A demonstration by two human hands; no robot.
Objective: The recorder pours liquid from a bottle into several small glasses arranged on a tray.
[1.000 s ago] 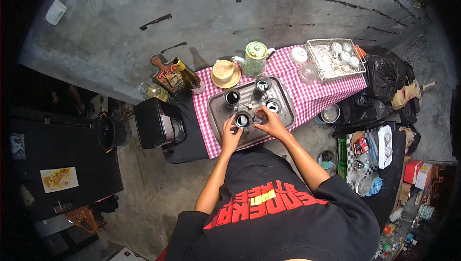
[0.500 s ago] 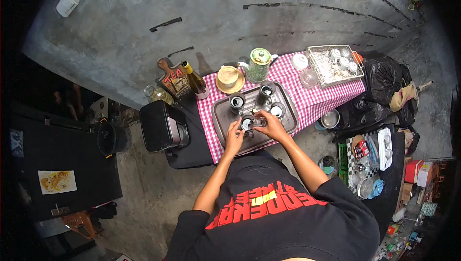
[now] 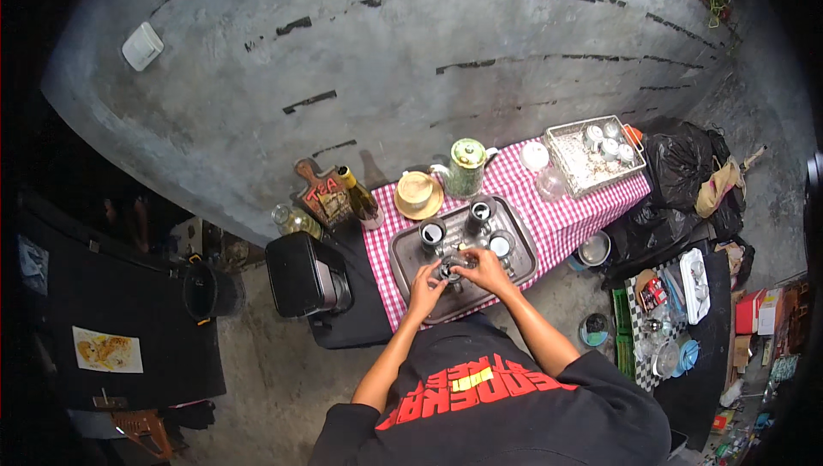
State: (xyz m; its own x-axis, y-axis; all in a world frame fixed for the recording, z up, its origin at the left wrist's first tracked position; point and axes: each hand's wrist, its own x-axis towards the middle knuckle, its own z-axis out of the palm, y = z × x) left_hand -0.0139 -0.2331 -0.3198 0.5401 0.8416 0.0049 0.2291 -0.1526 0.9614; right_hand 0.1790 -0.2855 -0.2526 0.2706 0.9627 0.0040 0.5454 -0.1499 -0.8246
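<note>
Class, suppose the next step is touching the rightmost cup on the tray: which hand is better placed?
Probably the right hand: it is close beside the rightmost cup. The left hand is farther off, with the right hand between it and that cup.

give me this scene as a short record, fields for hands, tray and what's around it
left hand: at the near cup
right hand: at that cup's other side; exact grip unclear
tray: dark, bearing the near cup and three more cups
under tray: red-and-white checked cloth
behind tray: green-topped pitcher
right of tray: pale basket holding cups or jars
</note>
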